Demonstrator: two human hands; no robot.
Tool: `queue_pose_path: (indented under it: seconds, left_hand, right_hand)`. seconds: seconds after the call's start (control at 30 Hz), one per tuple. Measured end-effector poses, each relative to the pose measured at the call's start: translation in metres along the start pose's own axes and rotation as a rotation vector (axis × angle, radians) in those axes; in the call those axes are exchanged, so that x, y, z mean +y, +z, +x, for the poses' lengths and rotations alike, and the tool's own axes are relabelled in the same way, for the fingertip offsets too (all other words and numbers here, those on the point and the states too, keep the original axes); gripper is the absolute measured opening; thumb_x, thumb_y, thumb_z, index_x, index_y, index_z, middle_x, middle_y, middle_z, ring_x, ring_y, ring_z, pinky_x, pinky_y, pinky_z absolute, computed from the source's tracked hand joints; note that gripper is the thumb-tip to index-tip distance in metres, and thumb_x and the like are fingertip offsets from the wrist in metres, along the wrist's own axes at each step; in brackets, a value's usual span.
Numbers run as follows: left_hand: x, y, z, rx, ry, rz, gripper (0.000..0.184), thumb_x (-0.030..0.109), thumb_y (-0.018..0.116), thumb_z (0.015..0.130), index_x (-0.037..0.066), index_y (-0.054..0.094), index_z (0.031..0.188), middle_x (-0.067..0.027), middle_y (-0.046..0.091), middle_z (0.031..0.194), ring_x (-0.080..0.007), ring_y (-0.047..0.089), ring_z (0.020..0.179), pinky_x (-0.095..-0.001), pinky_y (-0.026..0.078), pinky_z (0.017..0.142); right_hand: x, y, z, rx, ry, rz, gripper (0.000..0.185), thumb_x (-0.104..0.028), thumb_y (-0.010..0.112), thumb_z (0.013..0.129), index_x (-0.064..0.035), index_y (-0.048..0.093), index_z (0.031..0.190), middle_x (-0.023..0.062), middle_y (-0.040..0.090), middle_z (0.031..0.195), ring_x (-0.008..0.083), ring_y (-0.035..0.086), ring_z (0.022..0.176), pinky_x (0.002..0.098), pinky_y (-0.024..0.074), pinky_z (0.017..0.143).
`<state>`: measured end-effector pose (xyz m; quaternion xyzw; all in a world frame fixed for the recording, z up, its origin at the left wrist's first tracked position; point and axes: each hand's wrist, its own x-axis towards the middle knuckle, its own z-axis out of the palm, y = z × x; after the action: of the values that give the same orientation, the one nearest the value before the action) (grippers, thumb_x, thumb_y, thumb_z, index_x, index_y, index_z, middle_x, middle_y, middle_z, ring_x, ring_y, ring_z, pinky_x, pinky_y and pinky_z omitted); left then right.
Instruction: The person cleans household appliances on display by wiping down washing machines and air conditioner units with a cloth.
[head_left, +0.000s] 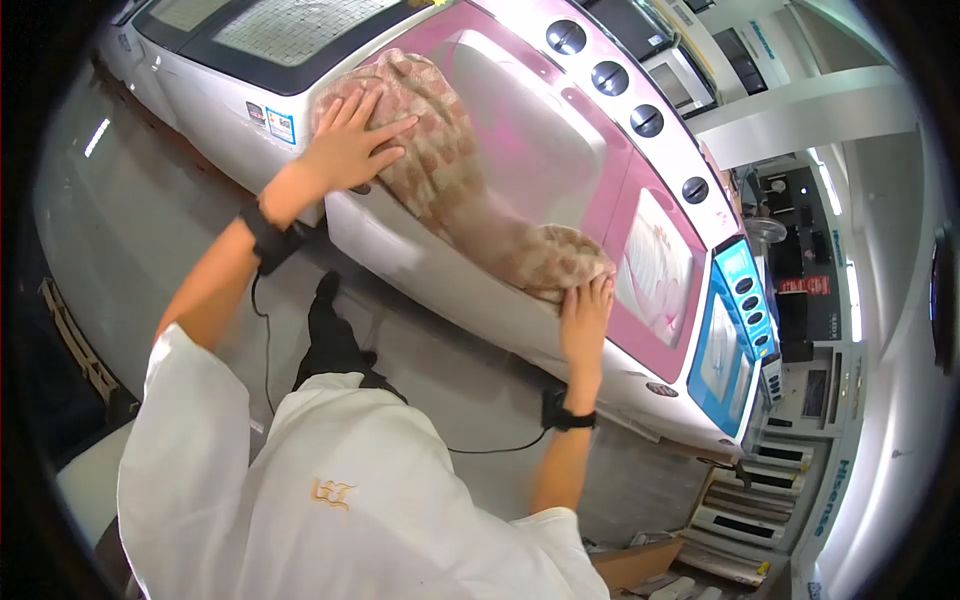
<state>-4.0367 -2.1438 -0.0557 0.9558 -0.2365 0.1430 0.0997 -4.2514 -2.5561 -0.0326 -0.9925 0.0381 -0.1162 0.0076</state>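
Note:
A brown and beige patterned cloth (430, 165) lies bunched along the front edge of a pink and white twin-tub washing machine (540, 130). My left hand (350, 145) rests flat on the cloth's left end, its fingers spread. At the other end, my right hand (586, 315) has its fingers close together over the cloth's edge, by the pink frame. Between both hands the middle of the cloth looks blurred. Each wrist wears a black band.
Another washer with a dark-framed lid (290, 40) adjoins on the left. A blue-topped washer (722, 365) stands on the right. A thin black cable (495, 450) hangs near my arms. A cardboard box (640, 565) and stacked white units (740, 525) sit at lower right.

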Motion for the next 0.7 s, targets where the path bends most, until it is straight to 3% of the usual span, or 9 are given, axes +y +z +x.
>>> queue_pose_path:
  seconds: [0.13, 0.27, 0.37, 0.4, 0.5, 0.63, 0.67, 0.7]
  left_hand:
    - [-0.001, -0.015, 0.053, -0.357, -0.102, 0.013, 0.060, 0.059, 0.041, 0.103, 0.050, 0.026, 0.160, -0.0257, 0.010, 0.170, -0.0493, 0.011, 0.156, -0.0569, 0.009, 0.125]
    - [0.003, -0.011, 0.071, -0.373, -0.122, -0.011, 0.063, 0.059, 0.043, 0.103, 0.049, 0.023, 0.161, -0.0258, 0.011, 0.170, -0.0505, 0.008, 0.156, -0.0577, 0.010, 0.125]
    - [-0.008, -0.019, 0.050, -0.383, 0.038, -0.013, 0.064, 0.058, 0.043, 0.102, 0.045, 0.024, 0.162, -0.0253, 0.011, 0.170, -0.0503, 0.008, 0.156, -0.0578, 0.009, 0.125]
    - [-0.012, -0.025, 0.043, -0.436, 0.064, -0.024, 0.067, 0.057, 0.045, 0.102, 0.041, 0.024, 0.163, -0.0246, 0.009, 0.170, -0.0482, 0.005, 0.157, -0.0578, 0.007, 0.125]
    - [-0.030, -0.040, 0.037, -0.540, 0.166, -0.093, 0.069, 0.056, 0.046, 0.102, 0.039, 0.023, 0.164, -0.0243, 0.005, 0.171, -0.0458, 0.000, 0.158, -0.0563, 0.004, 0.126]
    - [-0.033, -0.047, 0.075, -0.770, 0.146, -0.167, 0.070, 0.059, 0.043, 0.102, 0.038, 0.019, 0.165, -0.0252, 0.002, 0.171, -0.0441, -0.004, 0.158, -0.0533, 0.000, 0.126]
    - [-0.031, -0.036, 0.088, -0.779, 0.127, -0.075, 0.080, 0.072, 0.041, 0.096, 0.043, 0.011, 0.165, -0.0281, 0.003, 0.170, -0.0508, -0.002, 0.156, -0.0599, 0.005, 0.124]
    - [-0.027, -0.027, 0.105, -0.769, 0.133, -0.020, 0.083, 0.074, 0.042, 0.095, 0.043, 0.009, 0.165, -0.0284, 0.003, 0.170, -0.0522, -0.001, 0.155, -0.0609, 0.005, 0.124]
  right_hand:
    - [0.046, 0.023, 0.050, -0.001, 0.013, 0.008, 0.052, -0.027, 0.042, 0.107, 0.0054, 0.045, 0.148, 0.0331, 0.033, 0.158, 0.0528, 0.026, 0.148, 0.0589, 0.0215, 0.122]
    - [0.039, 0.031, 0.061, -0.024, -0.061, -0.152, 0.057, -0.028, 0.044, 0.106, 0.0040, 0.039, 0.152, 0.0344, 0.029, 0.159, 0.0520, 0.022, 0.150, 0.0580, 0.0184, 0.123]
    - [0.017, 0.008, 0.028, -0.058, -0.189, -0.108, 0.056, -0.026, 0.042, 0.106, 0.0026, 0.037, 0.154, 0.0312, 0.028, 0.162, 0.0520, 0.021, 0.151, 0.0583, 0.0181, 0.123]
    - [0.013, -0.001, 0.017, -0.064, -0.227, -0.075, 0.056, -0.024, 0.041, 0.106, 0.0021, 0.036, 0.155, 0.0295, 0.028, 0.163, 0.0520, 0.021, 0.151, 0.0585, 0.0184, 0.123]
    - [0.020, -0.027, 0.003, -0.268, -0.072, -0.020, 0.059, -0.024, 0.041, 0.106, -0.0001, 0.030, 0.159, 0.0288, 0.021, 0.165, 0.0502, 0.017, 0.153, 0.0567, 0.0159, 0.124]
    - [0.079, 0.002, 0.039, -0.197, -0.121, -0.023, 0.058, -0.025, 0.043, 0.105, -0.0025, 0.034, 0.158, 0.0298, 0.024, 0.164, 0.0518, 0.020, 0.151, 0.0587, 0.0177, 0.123]
    - [0.087, 0.008, 0.058, -0.178, -0.127, -0.019, 0.056, -0.024, 0.044, 0.105, -0.0031, 0.036, 0.156, 0.0295, 0.024, 0.164, 0.0524, 0.021, 0.151, 0.0595, 0.0179, 0.123]
    - [0.096, 0.015, 0.082, -0.150, -0.134, -0.013, 0.055, -0.024, 0.044, 0.105, -0.0037, 0.039, 0.155, 0.0292, 0.025, 0.164, 0.0530, 0.021, 0.151, 0.0603, 0.0182, 0.122]
